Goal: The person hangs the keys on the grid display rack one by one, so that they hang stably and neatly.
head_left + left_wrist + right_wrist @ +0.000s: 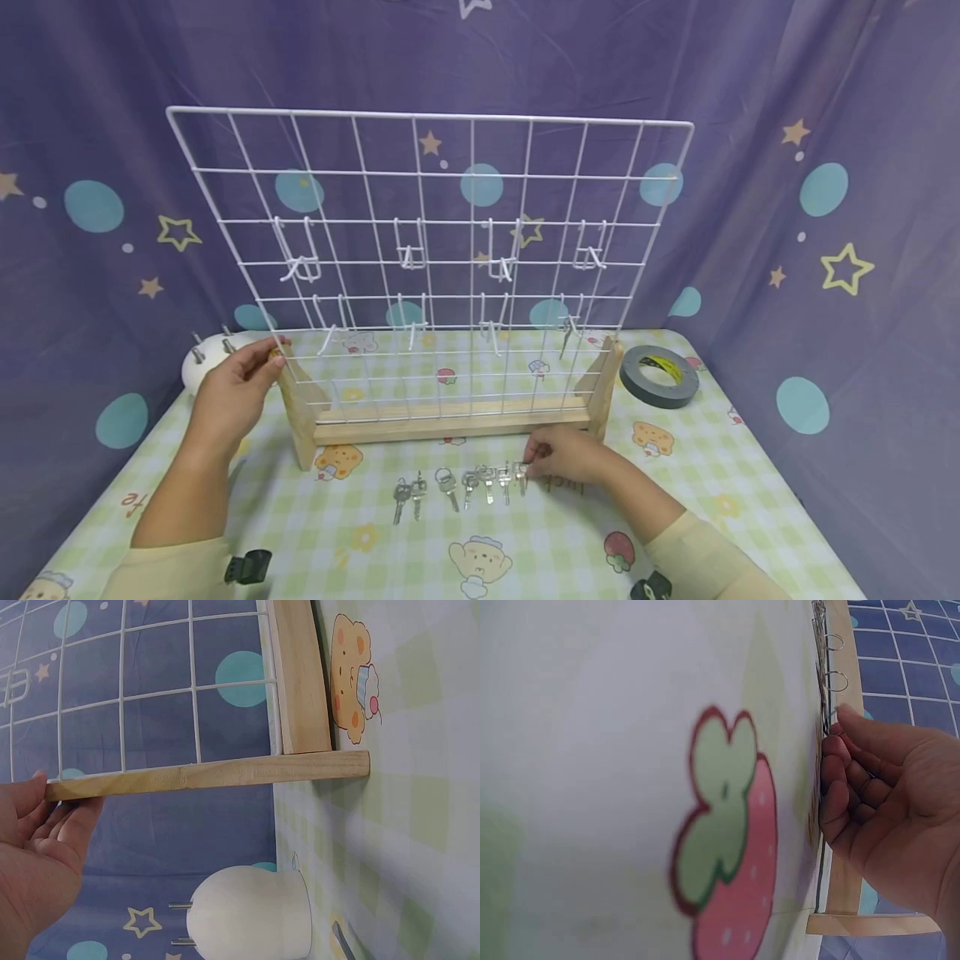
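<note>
The end key (522, 480) is pinched between the curled fingers of the right hand (567, 454), low by the table (420, 575). More keys (488, 485) are laid in a row beside it. Behind them, a white wire rack (472, 223) is held up by a wooden stand (450, 427). The stand's left side is gripped by the left hand (231, 393), thumb and fingers clamped on it. One key (566, 340) is hung on a low hook (572, 324). Gray tape (660, 401) is set at the right.
</note>
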`<state>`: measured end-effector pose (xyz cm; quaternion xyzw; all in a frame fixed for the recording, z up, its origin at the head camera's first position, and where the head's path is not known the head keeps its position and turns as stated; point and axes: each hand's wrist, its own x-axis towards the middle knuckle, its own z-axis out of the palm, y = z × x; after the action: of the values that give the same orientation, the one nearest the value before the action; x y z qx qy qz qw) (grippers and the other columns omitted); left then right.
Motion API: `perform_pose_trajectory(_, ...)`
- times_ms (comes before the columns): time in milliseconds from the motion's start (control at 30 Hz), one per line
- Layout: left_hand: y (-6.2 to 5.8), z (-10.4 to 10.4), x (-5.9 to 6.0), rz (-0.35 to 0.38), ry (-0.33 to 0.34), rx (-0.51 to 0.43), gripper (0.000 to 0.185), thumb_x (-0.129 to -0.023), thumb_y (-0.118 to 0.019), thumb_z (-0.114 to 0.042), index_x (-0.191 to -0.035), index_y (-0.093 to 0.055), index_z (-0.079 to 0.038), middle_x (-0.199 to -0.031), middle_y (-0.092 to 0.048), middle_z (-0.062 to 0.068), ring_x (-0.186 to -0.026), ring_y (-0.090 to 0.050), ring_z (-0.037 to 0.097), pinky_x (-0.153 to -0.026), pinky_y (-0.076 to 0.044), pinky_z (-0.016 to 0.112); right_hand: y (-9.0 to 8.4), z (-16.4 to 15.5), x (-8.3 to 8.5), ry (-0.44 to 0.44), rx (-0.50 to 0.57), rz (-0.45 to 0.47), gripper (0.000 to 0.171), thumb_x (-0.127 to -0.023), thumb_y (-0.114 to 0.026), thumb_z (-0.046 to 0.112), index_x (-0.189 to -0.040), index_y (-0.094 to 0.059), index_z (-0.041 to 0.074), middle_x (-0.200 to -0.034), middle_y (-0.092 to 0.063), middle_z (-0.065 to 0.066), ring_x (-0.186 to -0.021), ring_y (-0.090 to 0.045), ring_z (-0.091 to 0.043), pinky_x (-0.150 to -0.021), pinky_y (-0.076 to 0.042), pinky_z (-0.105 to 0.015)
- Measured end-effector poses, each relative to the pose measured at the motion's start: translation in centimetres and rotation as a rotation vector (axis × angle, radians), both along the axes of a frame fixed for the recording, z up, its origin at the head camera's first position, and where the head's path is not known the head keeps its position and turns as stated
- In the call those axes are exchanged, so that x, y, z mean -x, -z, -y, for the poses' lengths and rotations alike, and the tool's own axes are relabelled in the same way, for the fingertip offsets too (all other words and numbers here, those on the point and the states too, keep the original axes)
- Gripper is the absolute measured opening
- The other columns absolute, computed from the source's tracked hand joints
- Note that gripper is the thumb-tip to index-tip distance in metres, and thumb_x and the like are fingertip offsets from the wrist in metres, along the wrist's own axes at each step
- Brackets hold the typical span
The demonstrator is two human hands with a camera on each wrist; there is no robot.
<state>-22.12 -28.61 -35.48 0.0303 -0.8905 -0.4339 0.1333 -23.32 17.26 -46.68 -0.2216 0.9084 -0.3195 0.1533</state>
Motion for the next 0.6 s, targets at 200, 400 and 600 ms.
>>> perform_pose_trajectory(200, 0.08, 0.05, 0.06, -0.006, -0.004, 0.000, 0.058, -0.102, -0.046, -0.047, -0.147, -0.046, -0.012, -0.142, -0.054, 0.016, -0.113, -0.050, -0.003, -0.081, -0.043, 0.000, 0.15, -0.14, 0.16, -0.001, 0.001, -0.013, 0.007, -0.089, -0.073, 0.025, -0.085, -0.067, 0.022, -0.076, -0.064, 0.011, -0.068, -0.057, -0.009, -0.061, -0.050, -0.024)
perform_pose_trajectory(400, 0.07, 0.08, 0.04, 0.003, -0.002, -0.002, 0.058, -0.102, -0.046, -0.048, -0.147, -0.046, -0.012, -0.143, -0.053, 0.015, -0.120, -0.052, 0.007, -0.082, -0.045, 0.001, 0.04, -0.11, 0.13, 0.002, 0.025, -0.026, 0.007, -0.092, -0.069, 0.026, -0.086, -0.066, 0.024, -0.075, -0.062, 0.010, -0.068, -0.055, -0.008, -0.060, -0.048, -0.024)
perform_pose_trajectory(600, 0.00, 0.05, 0.07, 0.012, 0.005, -0.010, 0.059, -0.102, -0.045, -0.047, -0.148, -0.044, -0.010, -0.145, -0.051, 0.015, -0.126, -0.051, 0.017, -0.085, -0.046, 0.002, -0.79, 0.15, -0.19, 0.012, 0.045, -0.053, 0.007, -0.093, -0.068, 0.030, -0.086, -0.067, 0.027, -0.075, -0.063, 0.011, -0.070, -0.055, -0.008, -0.063, -0.049, -0.024)
